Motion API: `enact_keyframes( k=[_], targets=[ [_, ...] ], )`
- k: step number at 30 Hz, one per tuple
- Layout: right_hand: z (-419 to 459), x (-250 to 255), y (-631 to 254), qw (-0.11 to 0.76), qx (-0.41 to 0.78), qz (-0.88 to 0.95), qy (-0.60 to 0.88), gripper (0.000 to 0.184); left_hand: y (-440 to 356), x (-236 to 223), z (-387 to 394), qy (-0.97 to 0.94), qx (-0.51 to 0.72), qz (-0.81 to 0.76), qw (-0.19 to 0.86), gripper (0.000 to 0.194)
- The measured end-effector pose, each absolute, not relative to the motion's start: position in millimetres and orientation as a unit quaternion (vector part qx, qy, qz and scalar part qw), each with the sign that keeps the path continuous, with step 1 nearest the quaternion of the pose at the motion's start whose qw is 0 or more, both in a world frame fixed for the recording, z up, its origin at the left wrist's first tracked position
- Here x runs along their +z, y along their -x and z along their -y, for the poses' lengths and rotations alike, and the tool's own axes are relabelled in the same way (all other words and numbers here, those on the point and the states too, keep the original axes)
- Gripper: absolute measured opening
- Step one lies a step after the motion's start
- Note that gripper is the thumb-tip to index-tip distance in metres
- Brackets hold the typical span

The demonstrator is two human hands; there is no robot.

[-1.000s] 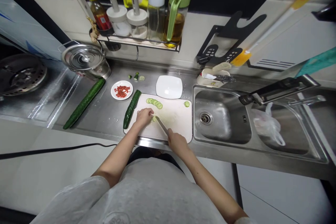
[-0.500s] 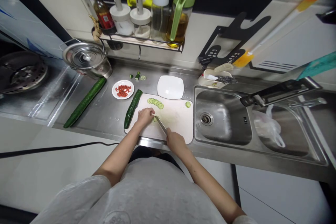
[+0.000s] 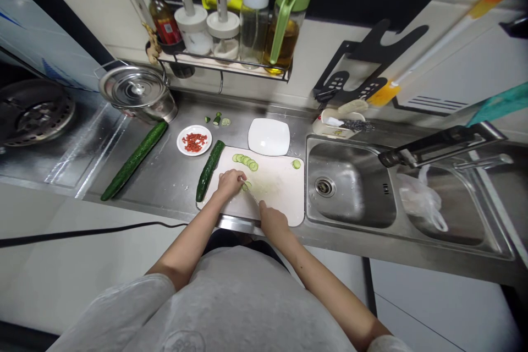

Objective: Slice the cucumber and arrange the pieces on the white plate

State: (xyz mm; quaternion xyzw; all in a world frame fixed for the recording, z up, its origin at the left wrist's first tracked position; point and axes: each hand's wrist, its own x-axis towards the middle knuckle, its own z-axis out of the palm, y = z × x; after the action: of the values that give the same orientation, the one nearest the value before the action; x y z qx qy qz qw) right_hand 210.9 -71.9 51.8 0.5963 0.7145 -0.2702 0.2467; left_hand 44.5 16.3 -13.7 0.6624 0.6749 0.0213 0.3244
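Observation:
On the white cutting board (image 3: 284,192), my right hand (image 3: 274,223) is wrapped round the handle of a knife (image 3: 253,197). The thin blade points up and left, its tip at a pale green cucumber slice (image 3: 246,186). My left hand (image 3: 231,182) is closed at the slice's left side, fingertips pinching its edge; they partly hide it. Behind my hands several cucumber slices (image 3: 245,161) overlap in a row. A whole dark green cucumber (image 3: 210,170) rests along the board's left edge, and a small stack of slices (image 3: 296,164) sits in its far right corner.
Behind the board stand an empty white dish (image 3: 269,137) and a plate of chopped red pieces (image 3: 204,150). Another long cucumber (image 3: 134,161) lies left, by a lidded steel pot (image 3: 138,93). The sink (image 3: 350,181) adjoins on the right; a seasoning rack (image 3: 231,65) hangs above.
The knife blade has turned and now shows as a thinner line. My right hand has shifted slightly left, and more of the slice by my left fingertips shows.

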Motion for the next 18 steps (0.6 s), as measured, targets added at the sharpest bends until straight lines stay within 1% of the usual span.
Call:
enact_keyframes(
  k=[7,13,18],
  targets=[
    [72,46,-215,0.243,-0.258,-0.727,-0.588,0.033,-45,-15,-13,-0.676,0.027,-0.667,0.313,0.026],
    [77,40,-220,0.232,-0.257,-0.736,-0.582,0.037,-47,-13,-11,-0.68,0.008,-0.671,0.296,0.034],
    [82,41,-224,0.241,-0.266,-0.73,-0.581,0.038,-49,-12,-9,-0.676,0.003,-0.675,0.296,0.035]
  ],
)
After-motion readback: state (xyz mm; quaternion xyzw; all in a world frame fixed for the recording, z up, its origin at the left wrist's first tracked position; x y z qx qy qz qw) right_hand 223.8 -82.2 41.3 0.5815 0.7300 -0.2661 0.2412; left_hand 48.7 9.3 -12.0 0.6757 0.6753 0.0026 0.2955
